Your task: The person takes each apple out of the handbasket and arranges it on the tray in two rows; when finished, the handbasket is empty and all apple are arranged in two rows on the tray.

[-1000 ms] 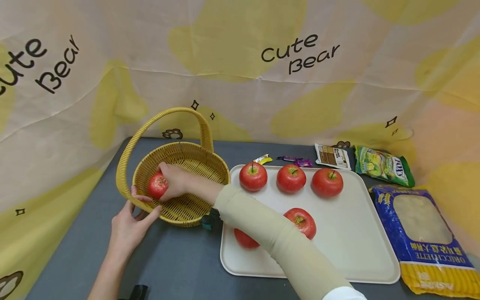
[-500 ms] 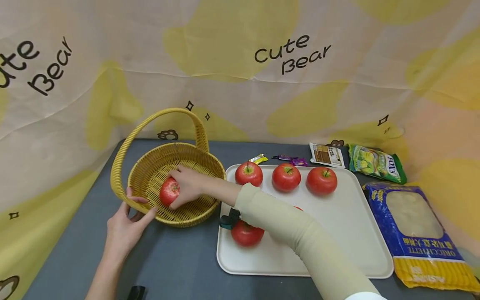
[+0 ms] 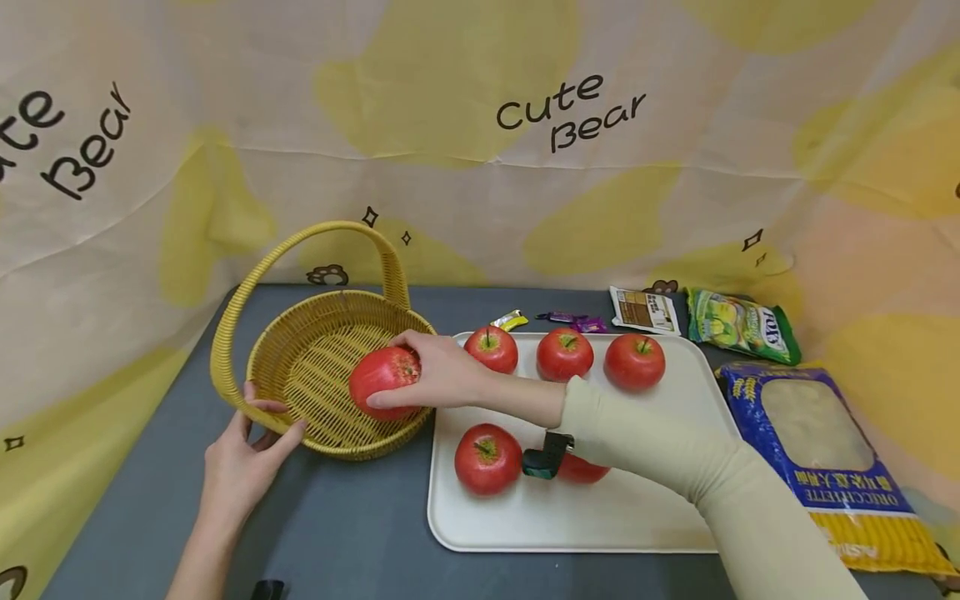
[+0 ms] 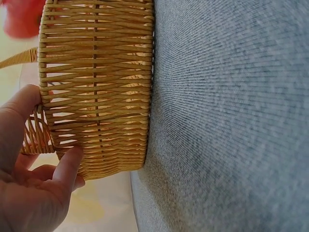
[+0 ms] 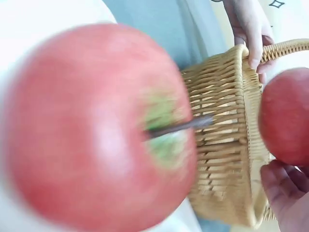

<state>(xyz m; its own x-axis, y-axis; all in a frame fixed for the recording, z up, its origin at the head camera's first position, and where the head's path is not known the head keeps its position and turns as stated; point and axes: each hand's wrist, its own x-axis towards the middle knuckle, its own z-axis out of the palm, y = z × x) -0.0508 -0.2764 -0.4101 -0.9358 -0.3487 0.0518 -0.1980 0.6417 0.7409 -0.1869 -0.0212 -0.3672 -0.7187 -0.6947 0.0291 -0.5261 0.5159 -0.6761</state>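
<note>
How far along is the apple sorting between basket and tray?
Five apples sit on the tray. In hand: the right hand grips a sixth apple above the basket, which the left hand steadies. The basket looks otherwise empty, so only this apple seems left.

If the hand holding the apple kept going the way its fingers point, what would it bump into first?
The right hand points left over the basket, gripping an apple. Going straight on, it would probably meet the basket's far wall, near the left hand holding the rim. Its height above the basket is unclear.
</note>
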